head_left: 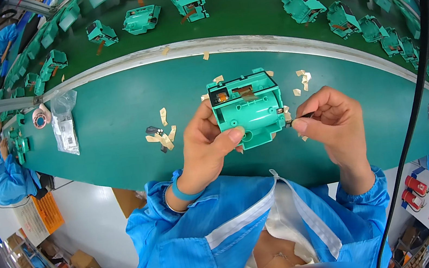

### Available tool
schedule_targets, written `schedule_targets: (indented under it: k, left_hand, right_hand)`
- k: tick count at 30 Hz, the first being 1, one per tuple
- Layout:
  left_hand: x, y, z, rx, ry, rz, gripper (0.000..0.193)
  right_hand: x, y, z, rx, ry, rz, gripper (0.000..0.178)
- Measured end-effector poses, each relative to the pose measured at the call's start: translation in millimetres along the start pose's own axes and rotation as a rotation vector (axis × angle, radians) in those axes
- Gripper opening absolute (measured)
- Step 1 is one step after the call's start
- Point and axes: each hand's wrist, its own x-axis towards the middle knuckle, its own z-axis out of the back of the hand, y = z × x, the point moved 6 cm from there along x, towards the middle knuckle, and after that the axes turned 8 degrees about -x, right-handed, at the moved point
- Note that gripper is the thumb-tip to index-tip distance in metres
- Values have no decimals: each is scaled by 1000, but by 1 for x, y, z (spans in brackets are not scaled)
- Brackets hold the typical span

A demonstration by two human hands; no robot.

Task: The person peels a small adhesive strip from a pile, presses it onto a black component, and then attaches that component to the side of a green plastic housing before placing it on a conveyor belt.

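A green plastic housing [250, 108] is held up over the bench, its rounded inner shell facing me. Brown tape crosses its upper edge, and a dark part shows in its top left compartment. My left hand [209, 137] grips the housing's left side, thumb on the lower front corner and fingers behind. At the housing's lower right, my right hand [330, 120] pinches a thin black piece [306, 116] between thumb and forefinger. Its tip reaches the housing's right side; whether it touches cannot be told. The exact kind of this small piece is unclear.
Torn tape pieces [167, 138] and small black parts [153, 130] lie on the green bench [119, 120]. Beyond a metal rail [170, 51], a conveyor carries several green housings [142, 19]. A plastic bag [65, 125] and tape roll [39, 118] lie left. A black cable [413, 122] hangs at right. Co-workers sit both sides.
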Motion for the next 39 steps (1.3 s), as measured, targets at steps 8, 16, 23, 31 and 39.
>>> schedule_targets:
  k: [8,16,23,31,39]
  left_hand:
    - [0,-5,0,31,20,-48,48]
    - [0,-5,1,35,33,-49,46]
    - [-2,-9,-2,51,39,-64,45]
    - [-5,-5,7,70,47,-38,49]
    - [-7,6,34,-144,-17,9,50]
  right_hand:
    - [6,-4,-6,-84,37,-61,19]
    - [7,-6,-9,-125,21,-72,20]
    - [6,1,-11,-252,-13,-24,19]
    - [8,-13,-6,-217,12,-88,26]
    - [-4,4,5,-84,-136,153,61]
